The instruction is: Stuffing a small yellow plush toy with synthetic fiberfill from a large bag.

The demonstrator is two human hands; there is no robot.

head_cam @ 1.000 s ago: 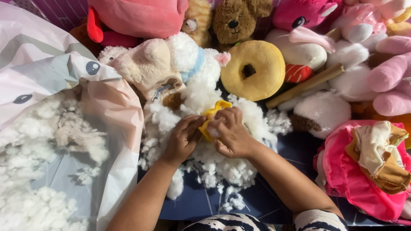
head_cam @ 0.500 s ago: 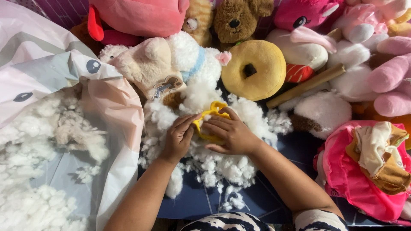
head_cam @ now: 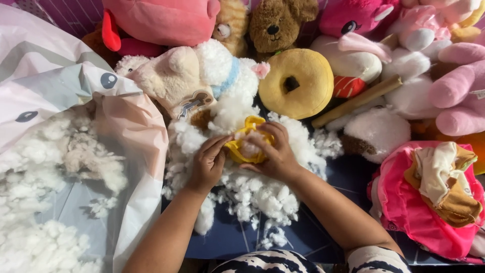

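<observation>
1. Head view: the left hand (head_cam: 208,163) and right hand (head_cam: 273,151) now pinch the yellow fabric shell (head_cam: 246,146) open over the white stuffing pile (head_cam: 247,187); a tuft seems newly tucked inside.

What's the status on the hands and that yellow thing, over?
Left hand and right hand both grip the yellow fabric piece, white stuffing in its opening. Loose stuffing pile underneath. Plush toys crowd behind; nothing blocking the hands.

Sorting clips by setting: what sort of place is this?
Probably a toy-stuffing or repair workspace: plush toys like the brown teddy bear, loose white stuffing, and a plastic bag holding more.
</observation>
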